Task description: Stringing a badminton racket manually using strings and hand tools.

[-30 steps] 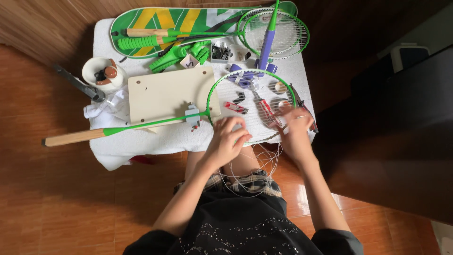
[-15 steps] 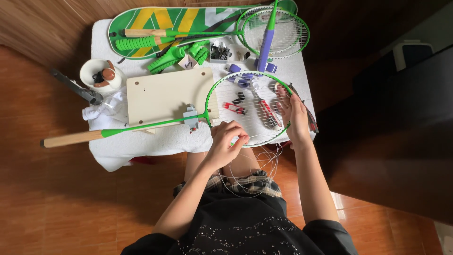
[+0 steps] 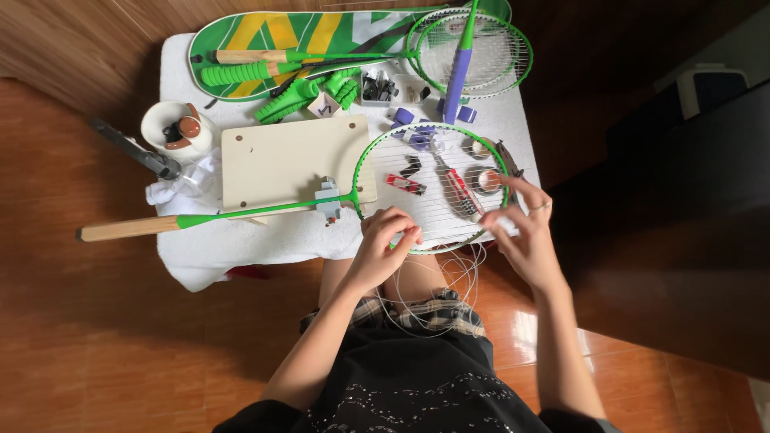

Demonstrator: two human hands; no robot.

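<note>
risk of slack string [image 3: 433, 301] snagging or tangling below the racket [image 3: 433, 188]: left hand [image 3: 383, 244] pinches string at the frame, right hand [image 3: 525, 232] half-open, fingertips on the rim.

A home room — wooden floor [image 3: 96, 337], small cloth-covered table [image 3: 241, 240] used as workbench.

Two hands at work, left hand [image 3: 387, 240] and right hand [image 3: 521, 228], on one green racket [image 3: 353, 196], with what looks like two more rackets [image 3: 473, 52] stacked up top, one racket cover [image 3: 265, 36], one pale board [image 3: 289, 156], one white cup [image 3: 172, 128].
</note>
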